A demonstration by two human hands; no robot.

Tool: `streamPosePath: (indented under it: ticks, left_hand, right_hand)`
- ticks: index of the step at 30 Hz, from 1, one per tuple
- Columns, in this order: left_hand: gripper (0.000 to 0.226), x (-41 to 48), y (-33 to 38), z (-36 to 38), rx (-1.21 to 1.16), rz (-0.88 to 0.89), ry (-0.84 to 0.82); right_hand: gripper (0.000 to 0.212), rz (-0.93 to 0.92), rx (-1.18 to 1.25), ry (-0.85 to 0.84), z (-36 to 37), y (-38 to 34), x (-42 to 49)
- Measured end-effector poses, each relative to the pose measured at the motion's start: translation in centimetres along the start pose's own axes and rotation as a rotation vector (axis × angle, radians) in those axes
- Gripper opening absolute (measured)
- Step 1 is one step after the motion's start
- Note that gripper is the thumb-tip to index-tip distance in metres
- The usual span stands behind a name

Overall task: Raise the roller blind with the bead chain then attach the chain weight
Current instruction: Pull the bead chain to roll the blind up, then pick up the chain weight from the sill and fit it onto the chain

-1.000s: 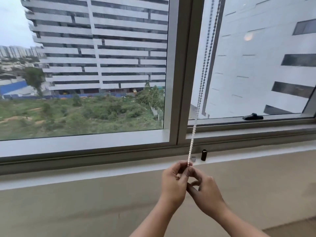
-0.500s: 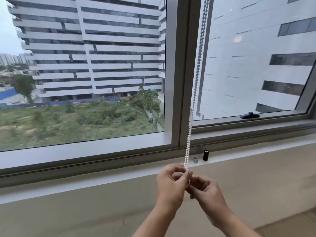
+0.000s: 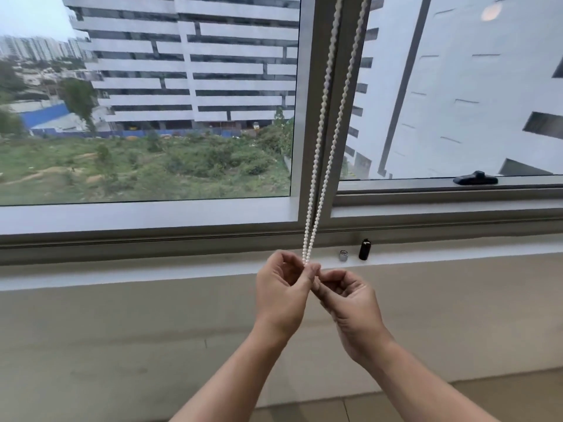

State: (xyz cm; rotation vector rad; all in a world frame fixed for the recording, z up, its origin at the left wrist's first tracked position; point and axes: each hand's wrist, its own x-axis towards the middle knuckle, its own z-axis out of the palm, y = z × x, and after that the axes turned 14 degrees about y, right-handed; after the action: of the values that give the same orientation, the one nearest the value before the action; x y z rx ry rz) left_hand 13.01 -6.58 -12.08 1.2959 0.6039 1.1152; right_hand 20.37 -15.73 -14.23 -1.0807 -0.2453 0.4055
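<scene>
Camera nearer since earlier, 2 hands [image 3: 316,287] pinching 1 bead chain [image 3: 320,166]

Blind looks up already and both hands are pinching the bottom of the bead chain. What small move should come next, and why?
Probably free the right hand and reach for the small black cylinder on the sill, likely a weight part, beside a silver piece. Both hands meet at the bead chain bottom; the left hand could keep it. No weight shows on it yet.
</scene>
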Motion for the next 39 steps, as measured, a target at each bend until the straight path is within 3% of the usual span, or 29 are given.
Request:
streamPosePath:
  ticks: [10, 17, 22, 28, 34, 39]
  left_hand:
    - [0.012, -0.4, -2.7, 5.1, -0.054, -0.066, 0.161]
    - [0.014, -0.2, -4.2, 6.9, -0.017, -0.036, 0.186]
    - [0.019, 1.4, -5.8, 7.8, 0.014, -0.087, 0.104]
    - [0.026, 4.7, -8.8, 8.4, 0.533, -0.284, -0.107]
    - [0.031, 8.1, -12.1, 11.0, 0.884, -0.052, -0.191]
    - [0.042, 9.6, -14.6, 13.5, 0.978, 0.057, -0.223]
  right_hand:
    - [0.016, 0.045, -0.275, -0.165, -5.2, -0.8, 6.4]
    - [0.014, 0.083, -0.413, -0.122, -8.0, 0.2, 9.7]
    - [0.013, 0.154, -0.43, -0.02, -9.6, 0.6, 12.4]
    - [0.02, 0.033, -0.554, 0.247, -11.7, 0.7, 17.1]
    - [0.037, -0.12, -0.732, 0.349, -12.5, 1.3, 21.1]
    - [0.044, -0.144, -0.845, 0.358, -12.7, 2.4, 22.5]
